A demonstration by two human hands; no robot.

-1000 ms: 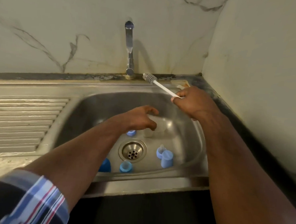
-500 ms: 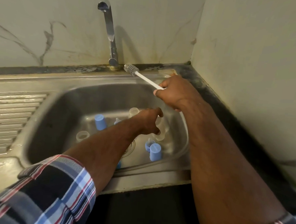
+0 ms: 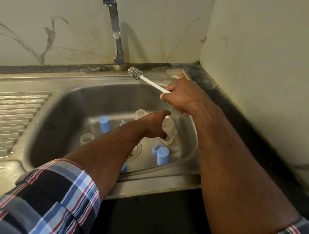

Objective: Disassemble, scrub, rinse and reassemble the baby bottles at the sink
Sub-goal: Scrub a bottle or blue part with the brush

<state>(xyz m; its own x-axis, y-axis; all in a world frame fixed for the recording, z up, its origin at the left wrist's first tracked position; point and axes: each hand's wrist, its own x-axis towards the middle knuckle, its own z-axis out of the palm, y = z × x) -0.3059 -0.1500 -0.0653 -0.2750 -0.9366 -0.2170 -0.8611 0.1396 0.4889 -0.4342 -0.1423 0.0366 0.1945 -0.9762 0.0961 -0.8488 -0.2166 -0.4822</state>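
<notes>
Risk first: left hand point(image 3: 156, 125), centre of frame, curls thumb and fingers round a translucent bottle body point(image 3: 168, 131) low in the sink point(image 3: 64, 115). The plastic looks wet and smooth; a loose hold could let it slip and knock the blue caps point(image 3: 162, 155) just below it, or roll toward the drain point(image 3: 135, 149).

Right hand point(image 3: 179, 96), upper centre-right, is closed on the white handle of the bottle brush point(image 3: 146, 79), its grey bristle head aimed at the tap base point(image 3: 119, 60). The brush points away from the bottle; swinging it round could catch the tap or miss the mouth.

Bottle body: clear, cloudy, tilted, cap off. Other clear bodies point(image 3: 86, 138) and a blue cap point(image 3: 104, 124) stand apart on the basin floor, centre-left.
</notes>
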